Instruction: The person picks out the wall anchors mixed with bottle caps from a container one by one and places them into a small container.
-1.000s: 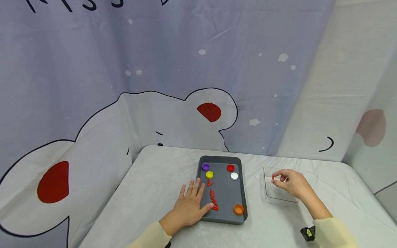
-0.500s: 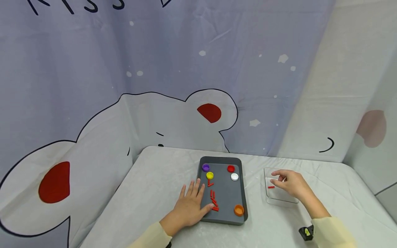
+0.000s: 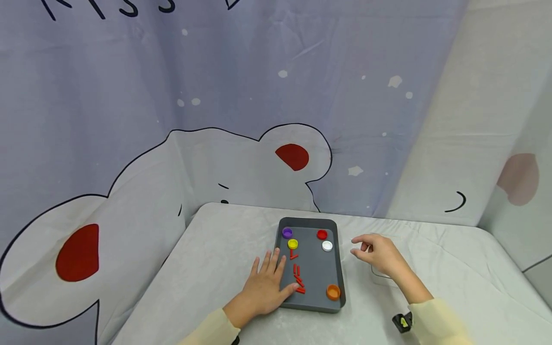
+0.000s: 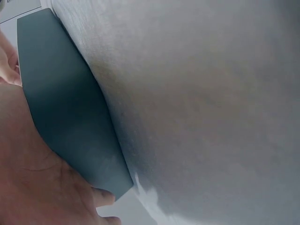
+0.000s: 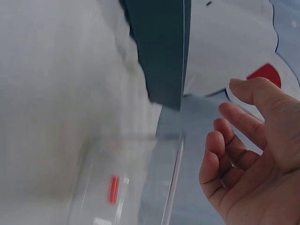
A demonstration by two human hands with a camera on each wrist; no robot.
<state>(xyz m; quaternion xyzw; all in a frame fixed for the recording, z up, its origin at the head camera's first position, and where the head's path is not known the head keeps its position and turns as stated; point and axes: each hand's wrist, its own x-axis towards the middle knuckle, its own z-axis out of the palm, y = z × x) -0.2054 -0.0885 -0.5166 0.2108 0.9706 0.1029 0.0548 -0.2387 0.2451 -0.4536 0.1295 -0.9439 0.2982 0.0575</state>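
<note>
My left hand (image 3: 262,287) rests with fingers spread on the left rim of the dark grey tray (image 3: 319,273); in the left wrist view the palm (image 4: 37,173) lies along its wall (image 4: 70,93). Several short red sticks (image 3: 298,270) lie in the tray near my left thumb and below the yellow cap (image 3: 293,244). My right hand (image 3: 379,254) hovers between tray and clear plastic box (image 3: 384,277), holding nothing, thumb and forefinger apart (image 5: 255,150). One red stick (image 5: 114,190) shows inside the clear box (image 5: 171,187) in the right wrist view; in the head view my hand hides it.
Also in the tray are a purple cap (image 3: 287,233), a red cap (image 3: 322,234), a white cap (image 3: 327,246) and an orange ring-shaped cap (image 3: 333,292). A pale cloth (image 3: 233,239) covers the table. A printed curtain (image 3: 241,72) hangs behind it.
My right hand let the red stick fall into the clear box, then moved left towards the tray with fingers parted. My left hand has stayed on the tray's rim.
</note>
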